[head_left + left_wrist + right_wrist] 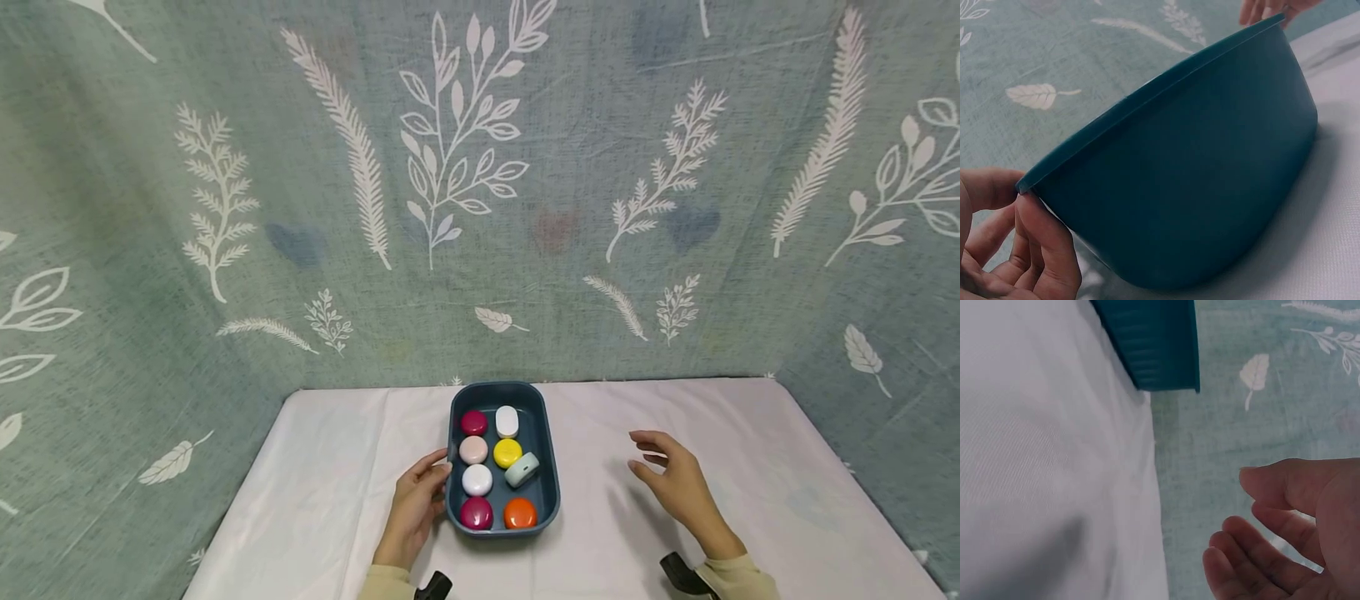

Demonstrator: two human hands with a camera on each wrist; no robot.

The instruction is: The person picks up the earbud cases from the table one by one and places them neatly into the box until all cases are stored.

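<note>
A dark blue rectangular tub with rounded corners stands on the white cloth. My left hand pinches its left rim, thumb on top and fingers beneath, as the left wrist view shows. Inside lie glossy rounded pieces: two crimson ones, a pink one, a round white one, an oblong white one, a yellow one and an orange one. A grey-green piece with a small slot leans against the yellow one. To the right, apart from the tub, my right hand hovers with loosely bent fingers and holds nothing.
White cloth covers the table on both sides of the tub. Behind it and at both sides hangs a green-grey curtain with white leaf prints. A black wrist device sits at the right sleeve.
</note>
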